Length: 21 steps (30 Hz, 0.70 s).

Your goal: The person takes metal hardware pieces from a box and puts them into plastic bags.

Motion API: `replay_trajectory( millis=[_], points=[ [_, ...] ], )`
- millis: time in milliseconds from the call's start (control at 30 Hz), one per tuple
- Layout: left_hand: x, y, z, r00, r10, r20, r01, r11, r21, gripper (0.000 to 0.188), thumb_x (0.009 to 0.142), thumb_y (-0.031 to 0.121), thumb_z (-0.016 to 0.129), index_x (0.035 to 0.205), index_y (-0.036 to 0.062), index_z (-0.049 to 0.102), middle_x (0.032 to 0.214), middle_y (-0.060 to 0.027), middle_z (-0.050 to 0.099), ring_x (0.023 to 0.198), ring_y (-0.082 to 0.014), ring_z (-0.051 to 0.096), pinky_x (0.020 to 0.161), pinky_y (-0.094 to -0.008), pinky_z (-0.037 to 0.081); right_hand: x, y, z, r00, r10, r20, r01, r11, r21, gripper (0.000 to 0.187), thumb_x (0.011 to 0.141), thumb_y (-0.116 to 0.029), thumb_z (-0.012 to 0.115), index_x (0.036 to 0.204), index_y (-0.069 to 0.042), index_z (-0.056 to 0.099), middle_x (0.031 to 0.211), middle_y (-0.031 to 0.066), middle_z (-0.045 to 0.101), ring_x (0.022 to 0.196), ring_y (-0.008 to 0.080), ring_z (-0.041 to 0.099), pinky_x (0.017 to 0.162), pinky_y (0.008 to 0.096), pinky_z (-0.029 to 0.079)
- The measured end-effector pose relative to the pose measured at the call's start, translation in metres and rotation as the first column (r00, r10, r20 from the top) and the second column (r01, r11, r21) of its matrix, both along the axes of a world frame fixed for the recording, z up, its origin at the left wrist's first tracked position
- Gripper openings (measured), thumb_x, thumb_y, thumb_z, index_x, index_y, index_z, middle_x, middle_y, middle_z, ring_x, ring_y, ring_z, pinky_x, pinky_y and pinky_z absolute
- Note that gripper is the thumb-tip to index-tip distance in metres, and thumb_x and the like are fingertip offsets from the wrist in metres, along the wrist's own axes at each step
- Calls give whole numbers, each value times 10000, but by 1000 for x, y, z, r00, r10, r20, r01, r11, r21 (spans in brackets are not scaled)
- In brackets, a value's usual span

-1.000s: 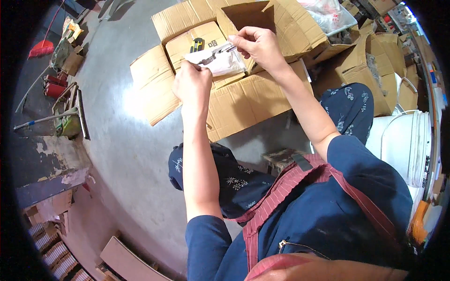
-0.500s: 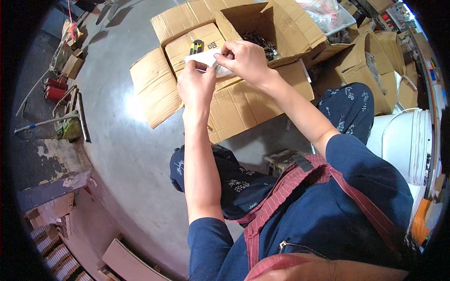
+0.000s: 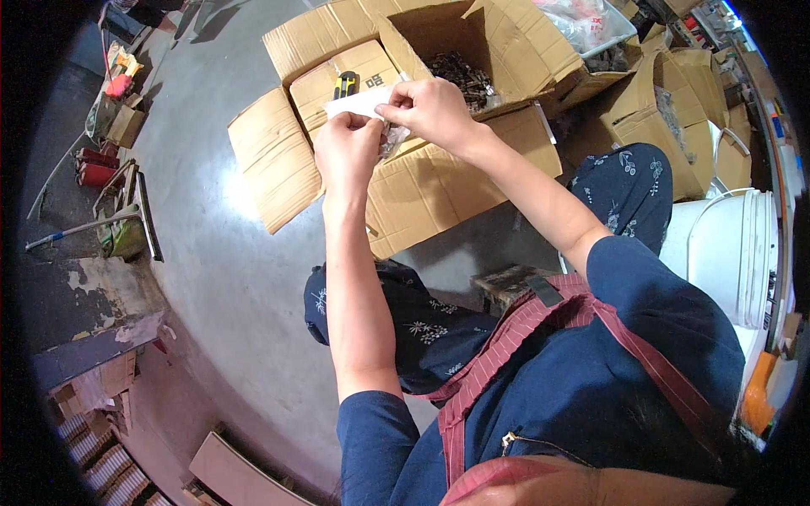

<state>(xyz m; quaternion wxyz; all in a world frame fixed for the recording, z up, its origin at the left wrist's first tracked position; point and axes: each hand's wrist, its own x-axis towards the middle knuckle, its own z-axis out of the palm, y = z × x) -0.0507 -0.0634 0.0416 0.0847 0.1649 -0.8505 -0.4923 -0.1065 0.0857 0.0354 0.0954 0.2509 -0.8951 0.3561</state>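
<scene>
Cardboard hems the work in: a box with spread flaps [image 3: 274, 160] lies in front of the person, and an open box [image 3: 527, 55] stands against its right side, its wall rising just beyond the right hand [image 3: 434, 110]. On the other side, a broad stretch of grey floor [image 3: 245, 320] runs from the left flap's edge toward the squeegee [image 3: 148, 211] and on down past the person's left forearm. The near flap ends just short of the patterned trousers [image 3: 426, 325], and a white bucket [image 3: 717, 253] bounds the right side.

Both hands are close together over the flapped box, clamped on one white packet [image 3: 364, 102]: the left hand [image 3: 348, 152] pinches it at its near edge, while the right thumb and fingers grip its right end. Clear film shows below the white part, between the hands; the fingers cover much of the packet, and its contents are hard to make out. Whether the fingertips touch each other cannot be told.

One black-and-yellow cutter [image 3: 346, 84] lies on the cardboard just beyond the packet. Three spread flaps show. Dark small parts [image 3: 460, 72] heap inside the open box, too many and too tangled to count, partly hidden by its wall. The picture's rim cuts off the shelving at the right.
</scene>
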Motion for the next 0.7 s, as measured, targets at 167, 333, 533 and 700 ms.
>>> replay_trajectory(
  millis=[167, 333, 533, 700],
  points=[
    [0, -2, 2, 998, -32, 52, 18, 967, 254, 136, 765, 100, 645, 789, -33, 664, 662, -73, 654, 551, -107, 604, 468, -232, 435, 1, 5, -3, 989, -27, 142, 25, 1000, 16, 333, 820, -398, 700, 770, -71, 738, 622, 108, 658, 567, 242, 645, 556, 335, 496],
    [4, -12, 11, 997, 75, 6, -74, 974, 213, 137, 760, 107, 650, 796, -24, 670, 669, -62, 653, 550, -93, 582, 489, -229, 438, 2, 17, 1, 998, -16, 63, 20, 998, -57, 272, 849, -349, 676, 794, -94, 753, 640, 106, 670, 561, 227, 651, 532, 338, 492],
    [2, -11, 7, 950, 220, -222, -268, 939, -216, 196, 785, 208, 658, 857, 28, 690, 715, -88, 689, 662, -196, 660, 622, -319, 499, -49, 88, -14, 995, -92, -47, 103, 876, 472, 224, 799, -166, 611, 959, -41, 703, 922, 186, 690, 861, 328, 681, 734, 446, 534],
    [-3, 12, -9, 995, -72, -66, 14, 775, -632, 147, 808, 266, 626, 873, 137, 647, 787, -112, 695, 742, -307, 675, 657, -404, 513, -48, 116, -45, 927, -188, 325, -180, 535, 825, 288, 737, -138, 582, 950, 20, 694, 991, 244, 677, 946, 389, 661, 836, 483, 524]
  ],
)
